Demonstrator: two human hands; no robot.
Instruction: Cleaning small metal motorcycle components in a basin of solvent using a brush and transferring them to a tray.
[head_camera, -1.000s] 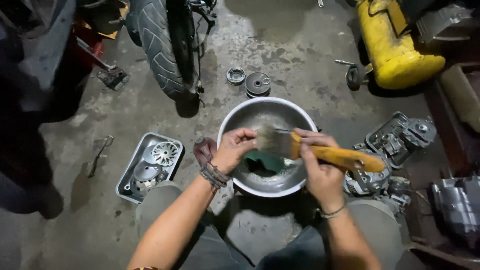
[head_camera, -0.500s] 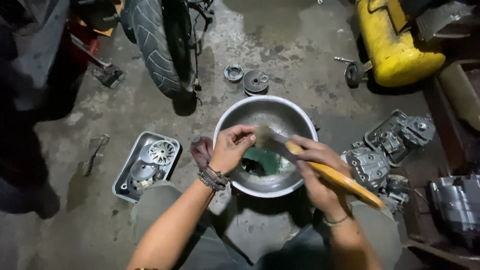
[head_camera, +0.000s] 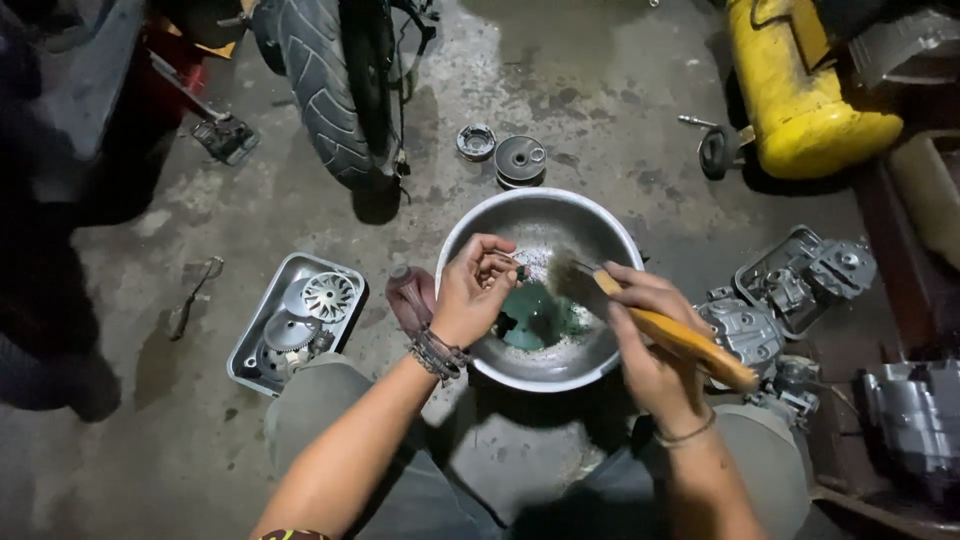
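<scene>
Paintbrush (head_camera: 640, 315) with yellow-orange handle at centre frame, bristles dipping over metal bowl (head_camera: 470, 225); green liquid (head_camera: 535, 315) pooled in bowl bottom. Right hand (head_camera: 650, 350) wrapped around handle, fingers curled tight. Left hand (head_camera: 470, 290) above bowl's left side, fingertips pinching small part (head_camera: 512, 262), too small to identify. Metal tray (head_camera: 250, 350) of gear-like parts lower left. Motorcycle tyre (head_camera: 335, 90) upper left. Yellow tank (head_camera: 800, 90) upper right. Engine castings (head_camera: 790, 290) right of bowl.

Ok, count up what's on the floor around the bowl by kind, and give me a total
Metal bowl: 1
Metal tray of parts: 1
Round parts beyond the bowl: 2
Tyre: 1
Yellow tank: 1
Engine casings: 2
Total: 8
</scene>
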